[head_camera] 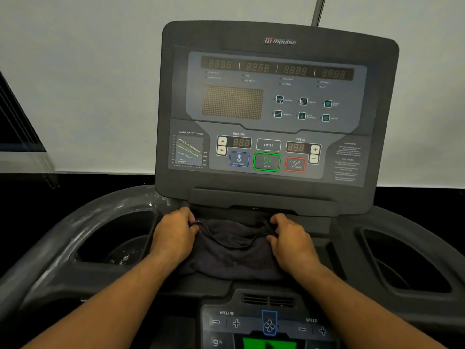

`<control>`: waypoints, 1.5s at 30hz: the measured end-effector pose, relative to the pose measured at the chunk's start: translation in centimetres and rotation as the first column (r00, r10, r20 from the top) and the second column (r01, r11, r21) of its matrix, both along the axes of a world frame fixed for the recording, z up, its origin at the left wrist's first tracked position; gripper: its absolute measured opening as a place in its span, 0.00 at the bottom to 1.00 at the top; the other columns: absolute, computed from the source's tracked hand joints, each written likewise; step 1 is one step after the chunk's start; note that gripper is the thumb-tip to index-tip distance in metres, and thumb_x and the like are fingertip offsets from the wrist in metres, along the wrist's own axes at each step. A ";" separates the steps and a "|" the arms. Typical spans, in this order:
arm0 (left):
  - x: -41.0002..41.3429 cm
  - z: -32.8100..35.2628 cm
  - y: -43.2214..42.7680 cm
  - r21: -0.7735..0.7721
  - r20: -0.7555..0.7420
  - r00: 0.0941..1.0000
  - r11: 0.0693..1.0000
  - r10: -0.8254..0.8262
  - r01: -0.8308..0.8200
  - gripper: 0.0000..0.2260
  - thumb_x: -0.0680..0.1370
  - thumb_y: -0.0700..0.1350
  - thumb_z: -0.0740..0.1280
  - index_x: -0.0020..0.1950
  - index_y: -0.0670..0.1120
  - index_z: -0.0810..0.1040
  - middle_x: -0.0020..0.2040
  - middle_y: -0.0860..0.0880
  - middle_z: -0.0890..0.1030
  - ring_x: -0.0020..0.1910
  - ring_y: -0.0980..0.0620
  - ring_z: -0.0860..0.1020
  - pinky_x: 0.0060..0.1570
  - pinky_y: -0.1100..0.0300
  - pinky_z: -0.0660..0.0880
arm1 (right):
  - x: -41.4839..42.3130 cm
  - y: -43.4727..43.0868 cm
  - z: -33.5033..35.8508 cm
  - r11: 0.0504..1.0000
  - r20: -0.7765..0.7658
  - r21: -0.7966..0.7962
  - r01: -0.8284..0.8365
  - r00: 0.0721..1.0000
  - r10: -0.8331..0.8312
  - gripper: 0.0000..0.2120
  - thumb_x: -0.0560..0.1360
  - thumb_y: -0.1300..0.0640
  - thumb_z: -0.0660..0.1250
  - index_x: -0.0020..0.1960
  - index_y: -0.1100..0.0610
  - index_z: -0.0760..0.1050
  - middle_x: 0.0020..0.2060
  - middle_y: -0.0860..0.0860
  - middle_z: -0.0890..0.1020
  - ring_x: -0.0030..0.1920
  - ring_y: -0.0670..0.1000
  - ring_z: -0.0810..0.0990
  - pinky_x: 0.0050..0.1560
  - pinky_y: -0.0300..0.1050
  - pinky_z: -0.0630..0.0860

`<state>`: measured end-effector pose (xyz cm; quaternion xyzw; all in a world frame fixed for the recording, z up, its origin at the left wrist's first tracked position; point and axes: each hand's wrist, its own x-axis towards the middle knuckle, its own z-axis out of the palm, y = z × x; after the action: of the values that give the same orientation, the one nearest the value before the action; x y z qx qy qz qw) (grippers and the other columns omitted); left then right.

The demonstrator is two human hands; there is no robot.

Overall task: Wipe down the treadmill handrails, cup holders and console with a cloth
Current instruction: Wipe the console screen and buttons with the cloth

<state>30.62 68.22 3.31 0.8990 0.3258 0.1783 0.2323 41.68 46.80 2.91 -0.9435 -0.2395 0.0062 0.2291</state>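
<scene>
Sagging between both hands, the dark cloth (pixel 234 244) (crumpled, rumpled folds) lies bunched.

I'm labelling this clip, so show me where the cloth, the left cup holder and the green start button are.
cloth (pixel 232 248), head view, middle of the dark bunched fabric.
left cup holder (pixel 113 230), head view, dark inner wall of the recess.
green start button (pixel 266 161), head view, centre of the button.

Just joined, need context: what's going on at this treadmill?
A person's left hand and right hand each grip a bunched upper corner of a dark cloth. It lies on the ledge below the console, between the left cup holder and right cup holder. The left one's rim shows wet-looking streaks.
</scene>
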 end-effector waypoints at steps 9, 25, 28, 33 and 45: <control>-0.6 4.7 0.3 0.159 0.072 0.972 0.965 -0.222 0.208 0.07 0.80 0.48 0.65 0.53 0.49 0.82 0.46 0.52 0.74 0.49 0.48 0.77 0.50 0.55 0.72 | 1.2 -1.8 5.0 0.993 0.075 0.062 -0.099 0.993 0.094 0.08 0.78 0.49 0.63 0.53 0.52 0.76 0.49 0.50 0.78 0.51 0.54 0.77 0.50 0.47 0.72; 12.3 19.1 -4.2 0.068 0.412 0.861 0.952 -0.298 0.297 0.14 0.78 0.48 0.67 0.35 0.43 0.80 0.32 0.47 0.80 0.35 0.47 0.77 0.33 0.55 0.68 | 9.9 -4.2 19.3 0.505 -0.185 0.802 0.320 0.936 -0.299 0.10 0.80 0.54 0.59 0.48 0.59 0.75 0.33 0.56 0.82 0.29 0.53 0.80 0.32 0.46 0.76; 15.9 20.4 -6.4 -0.129 0.495 0.842 0.940 -0.216 0.317 0.14 0.78 0.46 0.66 0.38 0.36 0.78 0.31 0.42 0.77 0.30 0.47 0.74 0.31 0.54 0.70 | 11.7 -3.7 19.8 0.467 0.035 0.868 0.171 0.916 -0.401 0.04 0.80 0.54 0.61 0.54 0.52 0.71 0.42 0.50 0.82 0.43 0.50 0.82 0.44 0.43 0.75; 20.5 23.1 -9.8 -0.313 0.553 0.822 0.881 -0.134 0.354 0.10 0.78 0.42 0.65 0.36 0.43 0.78 0.30 0.47 0.81 0.21 0.54 0.75 0.24 0.63 0.70 | 15.4 -1.6 19.0 0.820 0.458 0.569 -0.057 0.850 -0.259 0.31 0.73 0.40 0.65 0.71 0.48 0.60 0.69 0.53 0.69 0.70 0.54 0.65 0.71 0.63 0.57; 23.8 27.3 -7.0 0.680 0.219 0.860 0.704 -0.461 0.204 0.17 0.82 0.52 0.58 0.65 0.45 0.76 0.63 0.46 0.77 0.63 0.44 0.72 0.62 0.46 0.69 | 21.8 -0.5 20.5 0.990 0.684 0.097 0.098 0.716 -0.138 0.33 0.77 0.33 0.46 0.78 0.44 0.45 0.78 0.54 0.51 0.76 0.58 0.50 0.67 0.74 0.43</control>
<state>54.40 61.22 30.63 0.9166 0.0243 0.3991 0.0009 63.50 46.29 23.46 -0.8849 -0.2467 -0.3658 0.1489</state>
